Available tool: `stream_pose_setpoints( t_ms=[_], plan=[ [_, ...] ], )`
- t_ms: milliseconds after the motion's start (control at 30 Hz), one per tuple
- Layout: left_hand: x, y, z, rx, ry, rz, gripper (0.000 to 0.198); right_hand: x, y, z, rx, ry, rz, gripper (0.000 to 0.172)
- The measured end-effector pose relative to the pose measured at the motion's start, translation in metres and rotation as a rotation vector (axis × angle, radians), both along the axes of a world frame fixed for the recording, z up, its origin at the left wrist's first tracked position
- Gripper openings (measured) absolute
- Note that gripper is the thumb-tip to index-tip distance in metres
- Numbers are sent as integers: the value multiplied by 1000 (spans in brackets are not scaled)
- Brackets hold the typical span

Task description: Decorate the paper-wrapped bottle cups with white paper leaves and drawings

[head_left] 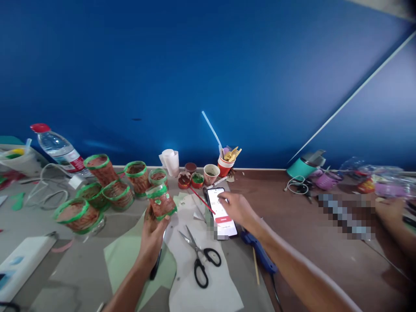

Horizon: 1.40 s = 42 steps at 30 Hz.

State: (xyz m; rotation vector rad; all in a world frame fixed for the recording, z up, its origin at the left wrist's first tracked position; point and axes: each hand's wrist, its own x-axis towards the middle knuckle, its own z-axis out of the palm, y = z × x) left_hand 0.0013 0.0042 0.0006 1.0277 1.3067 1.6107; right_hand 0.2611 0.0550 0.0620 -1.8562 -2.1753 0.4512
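My left hand grips a brown-painted cup with green rims and small green patches, held tilted above the table. My right hand is over the phone, index finger stretched toward its lit screen; whether it touches I cannot tell. It holds nothing that I can see. A thin red stick reaches across the phone's screen. Open-bladed scissors with black handles lie between my forearms on white paper. Beside my right forearm is a blue glue gun.
Several similar brown and green cups stand at left, near a water bottle. Small paint pots and a cup of plastic cutlery are by the wall. Green paper lies under my left arm. Another person's hand is at far right.
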Motion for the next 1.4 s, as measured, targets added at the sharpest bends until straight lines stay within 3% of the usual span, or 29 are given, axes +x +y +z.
stream_pose_setpoints(
  t_ms=[133, 333, 500, 733, 900, 1133, 1267, 1333, 1400],
  plan=[
    [-2, -1, -1, -6, 5, -22, 57, 29, 43, -8, 39, -58, -26, 32],
    [-4, 0, -11, -42, 4, -22, 65, 37, 90, -28, 15, -178, 134, 38],
    [-2, 0, -13, -79, -112, -4, 76, 42, 109, -41, -46, -340, 234, 41],
    [0, -1, -2, -104, -74, 34, 77, 50, 117, -44, -77, -486, 256, 34],
    [1, -3, 3, -72, -47, 13, 71, 73, 101, -29, -69, -451, 155, 31],
    [0, -2, 0, -16, -10, -25, 64, 91, 47, 4, -21, -180, 9, 34],
    [0, -2, -6, -26, -4, -36, 61, 57, 3, 20, -82, 95, 89, 31],
    [1, -2, -5, -19, -28, -51, 61, 28, -19, 24, -252, 566, 168, 24],
    [2, -3, -2, -13, -46, -55, 61, -4, -38, 23, -486, 872, 219, 24]
  ],
)
